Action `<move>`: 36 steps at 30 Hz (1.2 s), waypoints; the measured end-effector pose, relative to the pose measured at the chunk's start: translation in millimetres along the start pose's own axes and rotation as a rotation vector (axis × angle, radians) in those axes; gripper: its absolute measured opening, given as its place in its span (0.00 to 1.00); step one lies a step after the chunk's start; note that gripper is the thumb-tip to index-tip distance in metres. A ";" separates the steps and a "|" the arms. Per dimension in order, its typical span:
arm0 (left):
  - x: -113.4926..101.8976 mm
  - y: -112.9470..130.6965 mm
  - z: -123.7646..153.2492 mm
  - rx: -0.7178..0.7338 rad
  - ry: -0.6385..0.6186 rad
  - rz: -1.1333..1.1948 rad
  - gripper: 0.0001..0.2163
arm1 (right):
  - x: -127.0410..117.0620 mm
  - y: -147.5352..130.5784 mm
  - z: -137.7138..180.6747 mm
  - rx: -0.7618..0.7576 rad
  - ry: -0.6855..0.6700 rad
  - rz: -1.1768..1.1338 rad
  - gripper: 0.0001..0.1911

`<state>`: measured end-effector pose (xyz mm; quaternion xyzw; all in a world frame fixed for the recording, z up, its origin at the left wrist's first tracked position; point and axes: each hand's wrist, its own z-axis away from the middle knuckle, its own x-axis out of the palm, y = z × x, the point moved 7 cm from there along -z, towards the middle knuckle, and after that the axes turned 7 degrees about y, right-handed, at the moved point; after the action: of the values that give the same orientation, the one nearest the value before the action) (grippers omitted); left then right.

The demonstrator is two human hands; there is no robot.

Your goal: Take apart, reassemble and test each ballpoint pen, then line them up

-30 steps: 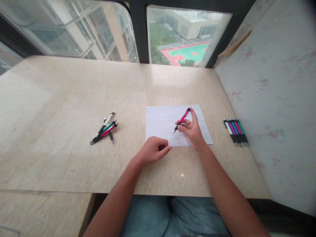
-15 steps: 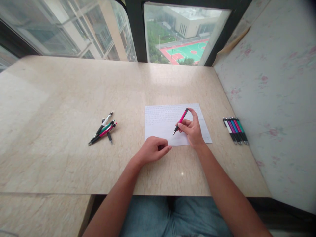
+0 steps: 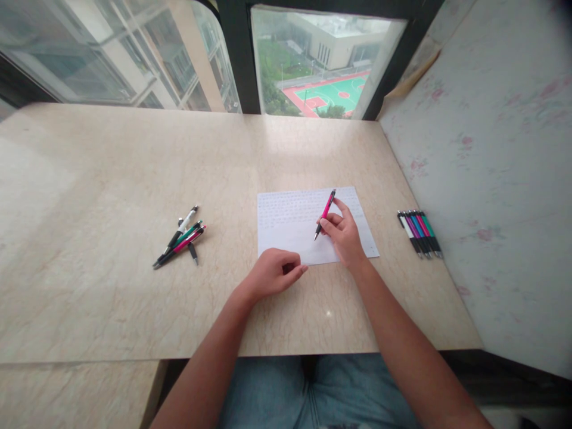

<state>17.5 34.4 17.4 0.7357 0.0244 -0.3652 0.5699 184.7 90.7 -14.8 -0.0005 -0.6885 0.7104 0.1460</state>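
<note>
My right hand (image 3: 343, 235) grips a pink and black pen (image 3: 326, 211) in a writing hold, with the tip down on a white sheet of paper (image 3: 290, 223) that bears faint handwritten lines. My left hand (image 3: 273, 273) rests in a loose fist on the table at the sheet's near left edge, fingers curled, nothing visible inside them.
A loose pile of several pens (image 3: 179, 237) lies to the left on the beige marble table (image 3: 111, 196). A neat row of several pens (image 3: 419, 231) lies to the right, near a wall (image 3: 491, 179). Windows (image 3: 313, 65) run along the far edge.
The pen in my right hand has tipped more upright, its top swinging left. My left hand has stayed still. The view has shifted a little.
</note>
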 end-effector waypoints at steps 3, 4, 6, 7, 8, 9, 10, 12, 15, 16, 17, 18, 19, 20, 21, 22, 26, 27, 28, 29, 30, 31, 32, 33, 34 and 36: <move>0.0 0.0 0.0 0.002 -0.009 0.006 0.17 | -8.1 -0.3 -3.9 -0.023 0.062 0.104 0.20; 0.0 -0.2 0.2 0.002 -0.010 0.008 0.17 | -12.9 -2.7 -5.0 -0.047 0.079 0.173 0.18; -0.3 -1.0 0.7 -0.001 -0.009 0.010 0.17 | -27.4 -11.7 -6.3 -0.122 0.122 0.358 0.17; -0.5 -1.7 1.0 -0.003 -0.008 0.010 0.17 | -37.3 -18.0 -6.1 -0.167 0.159 0.464 0.17; -0.7 -2.4 1.3 -0.005 -0.007 0.008 0.17 | -48.8 -24.7 -5.1 -0.207 0.202 0.558 0.17; -0.9 -3.1 1.5 -0.006 -0.006 0.004 0.17 | -60.2 -31.9 -3.3 -0.253 0.238 0.661 0.17; -1.0 -3.6 1.6 -0.006 -0.008 0.000 0.17 | -71.4 -39.1 -0.8 -0.300 0.270 0.773 0.17; -0.8 -4.1 1.7 -0.005 -0.016 -0.010 0.17 | -92.2 -49.6 4.7 -0.357 0.314 1.014 0.17; -1.1 -3.2 1.1 -0.003 -0.017 -0.025 0.16 | -123.5 -56.6 13.3 -0.331 0.410 1.248 0.16; -1.4 -2.5 0.7 -0.002 -0.015 -0.029 0.16 | -132.1 -57.3 16.3 -0.312 0.438 1.297 0.15; -1.8 -1.8 0.4 0.001 -0.011 -0.030 0.17 | -139.2 -57.3 19.3 -0.295 0.456 1.333 0.14; -2.1 -1.2 0.1 0.003 -0.007 -0.029 0.17 | -145.0 -57.3 22.5 -0.287 0.471 1.363 0.14; -2.3 -1.0 -0.1 0.004 -0.003 -0.027 0.17 | -149.8 -57.5 25.7 -0.288 0.486 1.390 0.13; -2.6 -1.0 -0.2 0.003 0.000 -0.025 0.18 | -153.7 -58.0 28.9 -0.295 0.501 1.414 0.13; -2.7 -1.4 -0.3 0.001 0.002 -0.022 0.18 | -157.1 -58.8 32.1 -0.307 0.518 1.437 0.13; -2.6 -2.1 -0.3 -0.001 0.001 -0.021 0.19 | -160.5 -59.8 35.0 -0.316 0.541 1.459 0.13; -1.9 -4.6 -0.2 -0.007 -0.012 -0.030 0.19 | -173.4 -63.6 42.6 -0.309 0.657 1.505 0.13; -2.0 -4.8 -0.3 -0.008 -0.013 -0.035 0.19 | -175.5 -64.1 43.2 -0.304 0.683 1.504 0.13; -2.2 -4.8 -0.4 -0.009 -0.013 -0.041 0.19 | -176.9 -64.2 43.2 -0.302 0.703 1.501 0.13; -2.5 -4.6 -0.5 -0.012 -0.011 -0.045 0.19 | -177.6 -63.9 42.7 -0.301 0.715 1.496 0.13; -2.8 -4.2 -0.7 -0.014 -0.009 -0.047 0.19 | -177.9 -63.3 42.0 -0.302 0.726 1.491 0.13; -3.0 -3.7 -0.8 -0.015 -0.008 -0.048 0.19 | -177.8 -62.5 41.2 -0.305 0.731 1.487 0.13; -3.3 -3.1 -0.9 -0.015 -0.005 -0.047 0.19 | -177.7 -61.9 40.6 -0.309 0.740 1.482 0.13; -3.5 -2.5 -1.0 -0.015 -0.004 -0.045 0.19 | -177.6 -61.3 40.2 -0.315 0.749 1.478 0.13; -3.6 -2.1 -1.0 -0.014 -0.004 -0.044 0.19 | -177.6 -61.0 40.0 -0.322 0.759 1.475 0.13; -3.6 -2.0 -1.0 -0.014 -0.002 -0.045 0.19 | -177.5 -60.7 40.1 -0.335 0.775 1.472 0.12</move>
<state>14.4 37.3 17.9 0.7305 0.0428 -0.3787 0.5667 359.1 15.1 11.1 -0.7135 -0.5101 0.4625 -0.1299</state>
